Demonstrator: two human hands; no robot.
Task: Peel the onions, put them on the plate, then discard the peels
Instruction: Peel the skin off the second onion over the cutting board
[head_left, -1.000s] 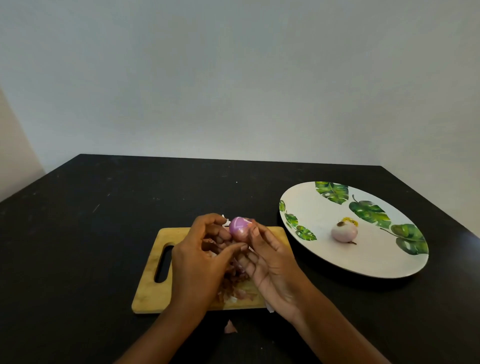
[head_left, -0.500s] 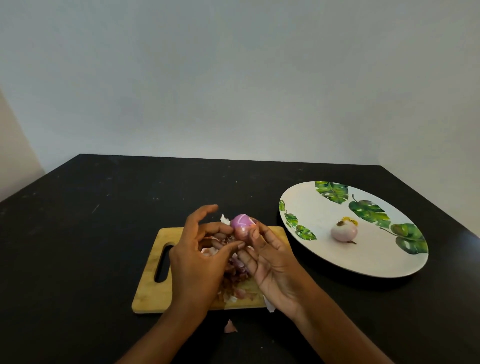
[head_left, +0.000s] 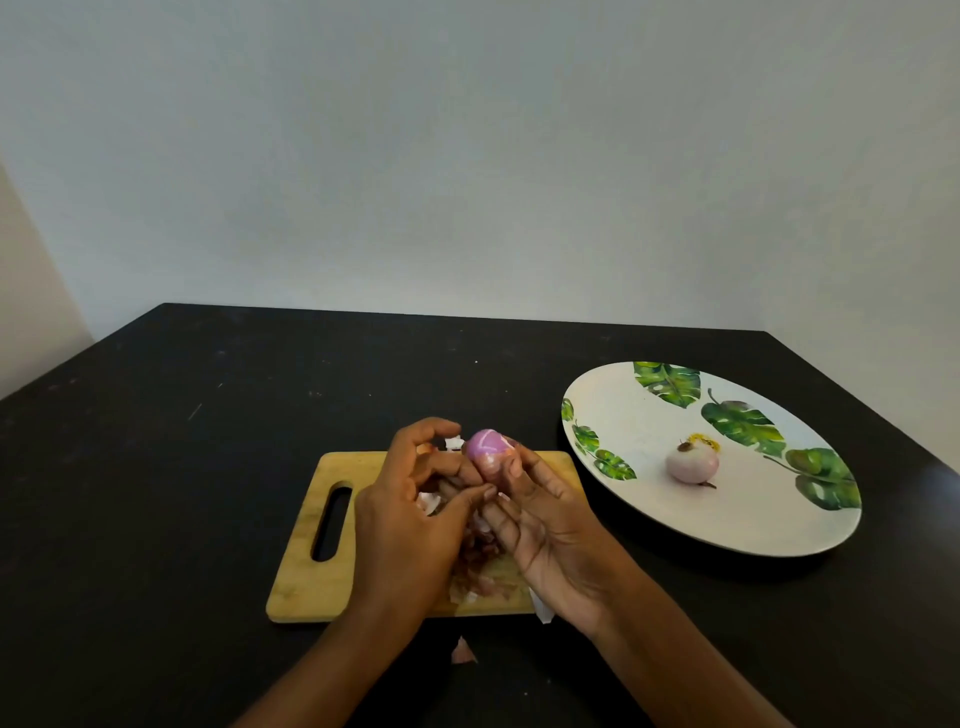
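A small purple onion (head_left: 485, 451) is held above the wooden cutting board (head_left: 304, 582). My right hand (head_left: 550, 540) grips it from the right with fingertips and thumb. My left hand (head_left: 410, 525) is at the onion's left side, fingers curled, its thumb and fingers touching the onion's lower part. A pile of reddish peels (head_left: 480, 569) lies on the board under my hands, partly hidden. One peeled pale onion (head_left: 692, 464) rests on the white plate (head_left: 623, 410) with green leaf prints at the right.
The board and plate sit on a black table (head_left: 182, 493). A loose peel scrap (head_left: 462, 650) lies on the table just in front of the board. A white scrap (head_left: 543, 616) pokes out by the board's front right corner. A plain wall stands behind.
My left hand's fingers opened briefly, then curled back toward the onion. The onion stays in my right hand at about the same spot.
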